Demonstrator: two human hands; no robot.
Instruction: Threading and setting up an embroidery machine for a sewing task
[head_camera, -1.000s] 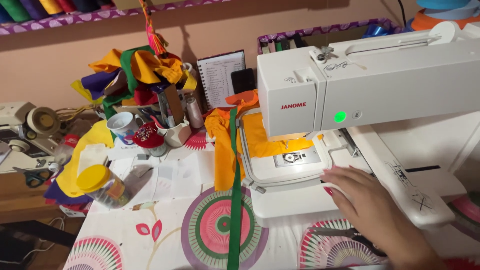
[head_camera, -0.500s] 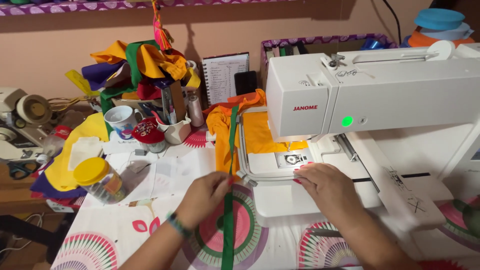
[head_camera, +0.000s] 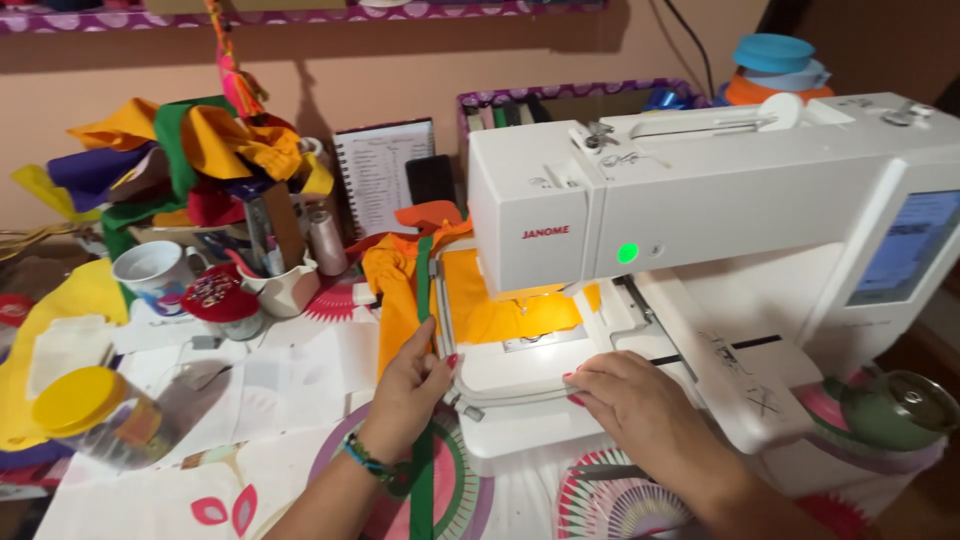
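Note:
A white embroidery machine (head_camera: 700, 200) stands on the table with a green light lit on its front. Under its head, yellow-orange fabric (head_camera: 500, 305) is stretched in a white hoop (head_camera: 500, 385). My left hand (head_camera: 410, 385) grips the hoop's left front corner, next to a green ribbon (head_camera: 424, 290) that runs down over the fabric and off the table edge. My right hand (head_camera: 625, 405) lies on the hoop's front right edge, fingers curled over the frame.
Left of the machine lie white paper sheets (head_camera: 290, 375), a yellow-lidded jar (head_camera: 85, 415), a white mug (head_camera: 150, 275), a red pincushion (head_camera: 215, 295) and a heap of coloured cloth (head_camera: 190, 160). A notebook (head_camera: 385, 175) leans at the wall. A green kettle (head_camera: 885, 410) sits at right.
My left hand came into view and took the hoop's left corner. My right hand shifted left along the hoop's front edge. The camera moved closer and to the right.

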